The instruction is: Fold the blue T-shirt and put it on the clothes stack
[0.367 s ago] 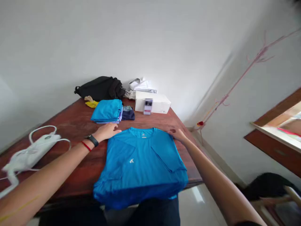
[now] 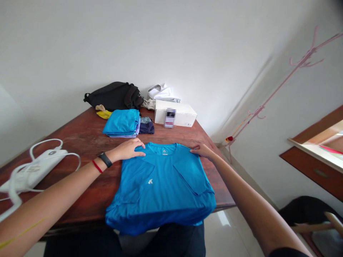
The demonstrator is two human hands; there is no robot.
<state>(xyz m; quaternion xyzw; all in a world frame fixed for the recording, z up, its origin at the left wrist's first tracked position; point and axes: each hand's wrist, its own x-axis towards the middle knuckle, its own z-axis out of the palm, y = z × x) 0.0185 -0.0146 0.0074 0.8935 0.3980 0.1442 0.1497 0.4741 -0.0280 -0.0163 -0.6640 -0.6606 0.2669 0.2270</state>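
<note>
A blue fabric shirt (image 2: 166,180) lies over the near edge of a reddish-brown wooden table (image 2: 83,130). Beyond its left side sits a folded blue cloth stack (image 2: 122,121), a black fabric bag (image 2: 109,96) behind. A white rectangular box (image 2: 184,116) stands right of these; a white oblong power strip (image 2: 43,166) lies left of the shirt.

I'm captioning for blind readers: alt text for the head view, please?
A blue crew-neck shirt lies on a wooden table, draping over the near edge; a person's left hand, grip open, and right hand are at its shoulders. Behind are folded clothes, a black bag and a white box.
</note>
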